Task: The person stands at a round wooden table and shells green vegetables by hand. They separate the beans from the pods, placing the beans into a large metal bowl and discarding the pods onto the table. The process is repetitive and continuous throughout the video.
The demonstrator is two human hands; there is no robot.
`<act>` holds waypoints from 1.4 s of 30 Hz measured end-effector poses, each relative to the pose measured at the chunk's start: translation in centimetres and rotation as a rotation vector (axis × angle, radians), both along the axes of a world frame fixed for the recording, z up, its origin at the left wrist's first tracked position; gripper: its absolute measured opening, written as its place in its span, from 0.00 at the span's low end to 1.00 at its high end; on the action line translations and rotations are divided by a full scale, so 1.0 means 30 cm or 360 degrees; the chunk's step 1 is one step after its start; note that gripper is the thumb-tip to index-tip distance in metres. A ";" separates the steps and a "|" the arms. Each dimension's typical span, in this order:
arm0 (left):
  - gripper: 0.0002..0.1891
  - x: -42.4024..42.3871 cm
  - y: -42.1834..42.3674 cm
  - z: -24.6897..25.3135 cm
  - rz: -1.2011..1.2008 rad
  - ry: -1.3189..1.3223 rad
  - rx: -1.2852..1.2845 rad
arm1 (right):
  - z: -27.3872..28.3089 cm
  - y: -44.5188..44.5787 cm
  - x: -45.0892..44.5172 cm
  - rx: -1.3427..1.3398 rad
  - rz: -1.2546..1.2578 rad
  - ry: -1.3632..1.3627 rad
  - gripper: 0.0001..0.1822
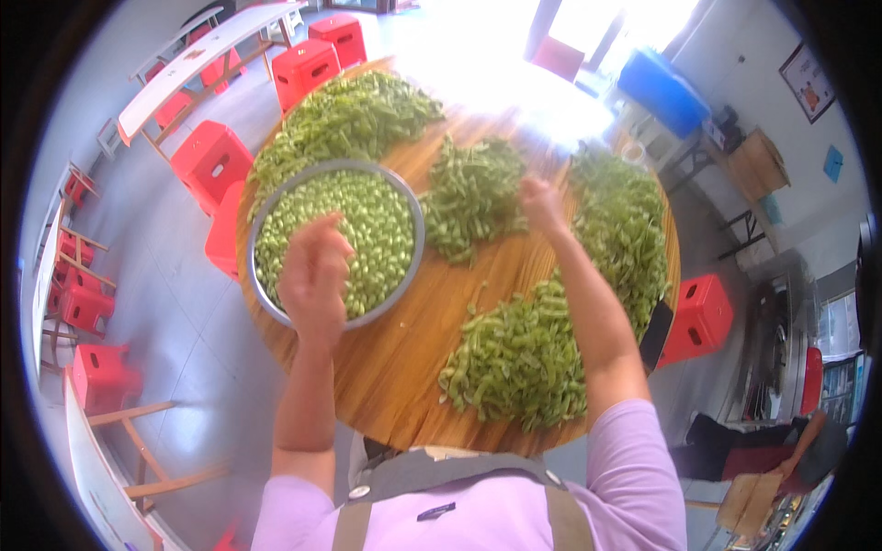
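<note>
A round metal basin (pixel 417 237) full of shelled green beans stands at the left of a round wooden table (pixel 393 365). Over the basin is my left hand (pixel 317 275), its fingers bent; whether it holds a bean is hidden. My right hand (pixel 541 200) is closed near the right edge of the middle pile of green pods (pixel 475 186); anything inside it is too small to tell. Another heap of pods (pixel 524 351) lies near the table's front edge, and a long heap (pixel 617 227) runs along the right side. Behind the basin spreads a further pile of pods (pixel 344 117).
Red plastic stools (pixel 212 162) surround the table, one at the right (pixel 699 317). A white-topped table (pixel 207 52) stands back left. A dark flat object (pixel 656 334) lies at the table's right edge. At the lower right a person (pixel 758 448) is beside a wooden stool (pixel 751 503).
</note>
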State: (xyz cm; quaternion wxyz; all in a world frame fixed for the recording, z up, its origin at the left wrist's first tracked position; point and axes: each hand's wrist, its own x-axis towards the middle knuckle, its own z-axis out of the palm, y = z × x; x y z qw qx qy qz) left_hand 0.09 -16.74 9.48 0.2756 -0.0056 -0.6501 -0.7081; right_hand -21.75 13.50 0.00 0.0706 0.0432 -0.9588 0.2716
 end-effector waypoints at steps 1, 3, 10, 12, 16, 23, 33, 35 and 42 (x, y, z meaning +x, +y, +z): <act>0.11 0.029 0.027 -0.004 -0.0057 -0.0048 -0.0095 | -0.036 -0.010 0.013 -0.0011 -0.0031 -0.0018 0.17; 0.11 0.020 0.100 0.009 -0.0222 -0.0146 -0.0013 | -0.078 0.013 -0.032 -0.0195 -0.0152 -0.0159 0.19; 0.11 -0.008 0.239 -0.091 -0.0769 -0.0471 0.0015 | -0.096 0.035 -0.002 -0.0705 -0.0072 -0.0035 0.18; 0.16 -0.038 0.270 -0.120 -0.0918 -0.0694 0.0210 | -0.051 0.015 0.062 -0.0634 0.0022 0.0027 0.17; 0.28 -0.113 0.274 -0.168 -0.1493 -0.1092 0.0943 | 0.130 -0.053 0.308 -0.0408 0.0801 0.0402 0.13; 0.30 -0.125 0.347 -0.269 -0.2373 -0.1139 0.1971 | 0.289 -0.012 0.559 0.0028 0.1220 0.0655 0.17; 0.17 -0.085 0.431 -0.194 -0.1922 -0.0935 0.1298 | 0.363 0.023 0.631 -0.0113 0.0929 0.0587 0.08; 0.17 -0.071 0.445 -0.173 -0.1800 -0.0753 0.1244 | 0.321 -0.014 0.647 -0.0271 0.0709 0.0685 0.06; 0.09 -0.031 0.509 -0.144 -0.0862 -0.0184 -0.0033 | 0.233 -0.123 0.711 -0.1125 0.0003 0.0338 0.10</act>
